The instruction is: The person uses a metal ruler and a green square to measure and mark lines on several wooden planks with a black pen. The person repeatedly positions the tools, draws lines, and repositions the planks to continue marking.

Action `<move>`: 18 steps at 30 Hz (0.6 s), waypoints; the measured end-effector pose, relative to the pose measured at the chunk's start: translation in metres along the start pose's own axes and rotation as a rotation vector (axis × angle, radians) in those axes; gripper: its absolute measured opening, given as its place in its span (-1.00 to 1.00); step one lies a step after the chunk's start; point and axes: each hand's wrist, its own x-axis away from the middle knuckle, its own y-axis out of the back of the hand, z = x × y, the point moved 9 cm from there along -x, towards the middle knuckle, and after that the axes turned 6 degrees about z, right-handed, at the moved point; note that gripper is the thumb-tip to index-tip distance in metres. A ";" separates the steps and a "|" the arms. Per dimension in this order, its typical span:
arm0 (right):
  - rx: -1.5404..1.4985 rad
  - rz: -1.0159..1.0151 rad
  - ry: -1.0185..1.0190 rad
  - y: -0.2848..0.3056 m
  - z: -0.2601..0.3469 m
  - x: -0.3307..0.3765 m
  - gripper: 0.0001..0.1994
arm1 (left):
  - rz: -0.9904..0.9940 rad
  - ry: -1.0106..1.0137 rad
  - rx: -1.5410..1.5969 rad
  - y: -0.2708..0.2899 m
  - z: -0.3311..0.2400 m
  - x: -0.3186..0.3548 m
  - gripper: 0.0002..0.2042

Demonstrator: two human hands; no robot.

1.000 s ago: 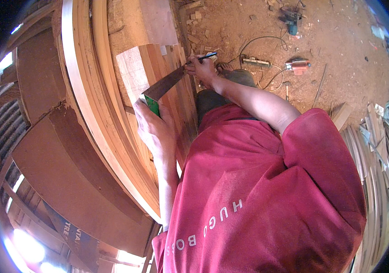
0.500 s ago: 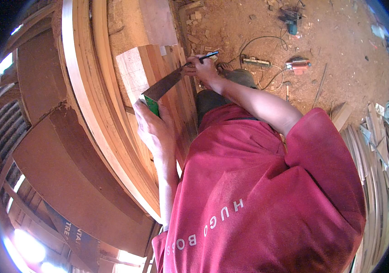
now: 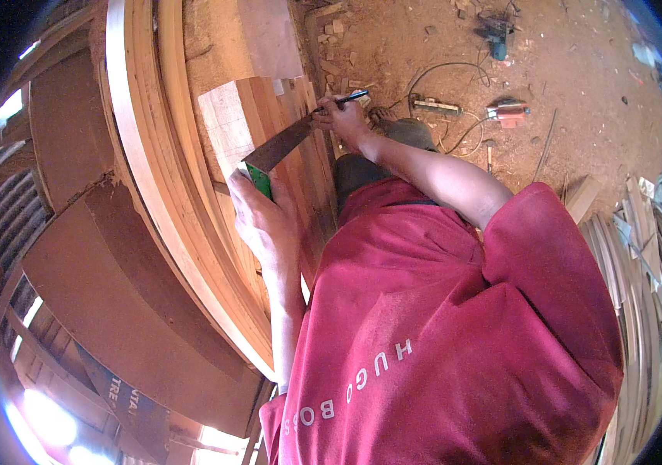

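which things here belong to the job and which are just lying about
Apparently in use:
dark straightedge with green handle, in the left hand
pen, in the right hand
wooden pieces underneath

Apparently just lying about:
power strip
orange tool
dark tool at the top
wood strips at right

Printed upside down in pale capitals (image 3: 362, 381) across a dark red shirt (image 3: 439, 302), and in partly legible pale letters (image 3: 115, 387) on a dark, bluish panel (image 3: 143, 425) at lower left
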 end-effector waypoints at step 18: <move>-0.159 -0.024 -0.044 -0.014 0.020 0.026 -0.71 | -0.022 -0.035 -0.017 -0.001 0.003 0.001 -0.62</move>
